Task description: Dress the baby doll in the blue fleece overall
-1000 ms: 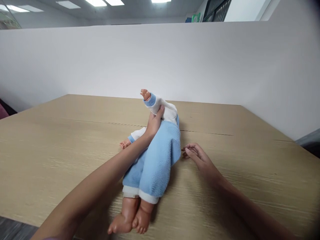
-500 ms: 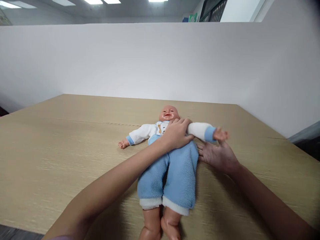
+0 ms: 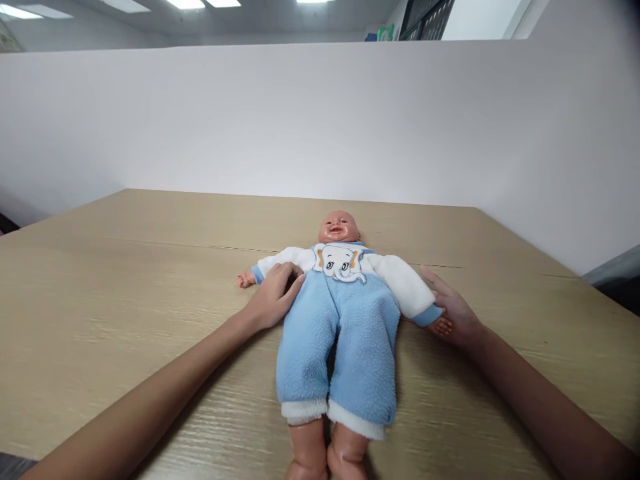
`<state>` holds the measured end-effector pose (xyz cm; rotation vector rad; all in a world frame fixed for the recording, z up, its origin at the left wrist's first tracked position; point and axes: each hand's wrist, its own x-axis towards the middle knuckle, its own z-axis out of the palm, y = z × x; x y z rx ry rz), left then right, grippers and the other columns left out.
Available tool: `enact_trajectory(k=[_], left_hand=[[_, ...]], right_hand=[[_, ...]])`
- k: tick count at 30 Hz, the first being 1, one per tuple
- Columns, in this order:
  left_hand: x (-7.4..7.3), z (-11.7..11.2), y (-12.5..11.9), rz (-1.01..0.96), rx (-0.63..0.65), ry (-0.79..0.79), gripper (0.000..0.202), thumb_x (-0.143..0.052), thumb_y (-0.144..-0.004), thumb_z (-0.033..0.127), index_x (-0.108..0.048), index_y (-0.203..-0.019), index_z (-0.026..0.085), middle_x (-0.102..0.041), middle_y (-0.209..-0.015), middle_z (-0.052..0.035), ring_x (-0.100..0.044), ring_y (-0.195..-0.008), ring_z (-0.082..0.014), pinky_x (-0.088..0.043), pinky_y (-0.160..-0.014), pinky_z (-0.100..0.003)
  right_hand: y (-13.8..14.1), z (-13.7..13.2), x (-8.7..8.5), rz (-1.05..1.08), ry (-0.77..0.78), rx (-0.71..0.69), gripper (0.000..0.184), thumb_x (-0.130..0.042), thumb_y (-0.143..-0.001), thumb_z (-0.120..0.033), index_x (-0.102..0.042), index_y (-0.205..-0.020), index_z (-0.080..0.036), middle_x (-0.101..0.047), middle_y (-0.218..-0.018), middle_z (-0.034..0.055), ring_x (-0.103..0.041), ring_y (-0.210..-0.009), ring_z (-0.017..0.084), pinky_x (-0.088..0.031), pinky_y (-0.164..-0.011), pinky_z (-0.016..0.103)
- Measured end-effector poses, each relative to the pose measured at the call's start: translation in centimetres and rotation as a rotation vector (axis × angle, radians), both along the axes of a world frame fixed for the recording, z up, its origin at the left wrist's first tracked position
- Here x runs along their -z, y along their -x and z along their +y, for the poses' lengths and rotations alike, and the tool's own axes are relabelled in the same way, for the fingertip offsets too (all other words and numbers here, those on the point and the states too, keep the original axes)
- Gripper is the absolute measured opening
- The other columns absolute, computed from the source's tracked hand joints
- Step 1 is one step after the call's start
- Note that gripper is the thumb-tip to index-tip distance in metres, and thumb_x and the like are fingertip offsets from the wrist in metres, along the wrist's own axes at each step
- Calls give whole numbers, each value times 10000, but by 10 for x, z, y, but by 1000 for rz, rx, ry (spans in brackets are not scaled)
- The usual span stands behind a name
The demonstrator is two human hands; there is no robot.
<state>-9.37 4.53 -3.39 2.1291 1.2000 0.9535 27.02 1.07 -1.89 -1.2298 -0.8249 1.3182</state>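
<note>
A baby doll (image 3: 336, 340) lies face up on the table, its head away from me and its legs towards me. It wears blue fleece trousers and a white long-sleeved top with an elephant face on the chest. My left hand (image 3: 276, 293) is curled over the doll's sleeve on the left, close to its waist; the fingertips are partly hidden. On the other side, my right hand (image 3: 457, 313) lies against the doll's cuff and small hand, its visible fingers stretched out. The doll's forearm covers part of that palm.
The wide wooden table (image 3: 150, 267) shows seams across its top. A white partition (image 3: 300, 120) rises behind its far edge. A dark object (image 3: 617, 283) is beside the table at the right.
My left hand has moved from the doll's chest to its sleeve on the left, uncovering the elephant face. The doll's arm on the right has come down beside its body, against my right hand.
</note>
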Motion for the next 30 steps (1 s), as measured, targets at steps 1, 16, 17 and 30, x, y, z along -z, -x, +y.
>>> enact_trajectory(k=[1,16,17,30], left_hand=[[0,-2,1,28,20,-2,328,-419,-1115,472,-579,-1015,204,-636,-1029,-57,-563,-1018,-248,-426,-970,-405],[-2,-13,-2,-229,-108,314,333,-361,-1102,535,-516,-1017,254,-557,-1012,-29,-509,-1007,-223,-483,-983,-324],[-3,-13,-3,-230,-148,311,338,-348,-1104,539,-511,-1017,256,-563,-1008,-32,-512,-1003,-229,-487,-970,-329],[5,6,-2,-263,-95,212,267,-412,-1111,470,-495,-1049,224,-487,-942,-4,-474,-893,-187,-457,-900,-316]], right_hand=[[1,0,0,-10,-48,-9,296,-807,-756,-163,-821,-1008,-318,-854,-1071,2,-813,-955,249,-692,-758,282],[-13,4,19,37,122,-139,297,-886,-830,-471,-790,-831,-190,-753,-646,37,-636,-459,154,-556,-418,226],[-13,4,20,29,126,-147,311,-883,-829,-487,-784,-818,-193,-731,-607,31,-607,-424,150,-534,-389,231],[-6,0,18,-55,122,-185,402,-857,-831,-572,-740,-740,-198,-632,-471,13,-511,-347,155,-438,-311,262]])
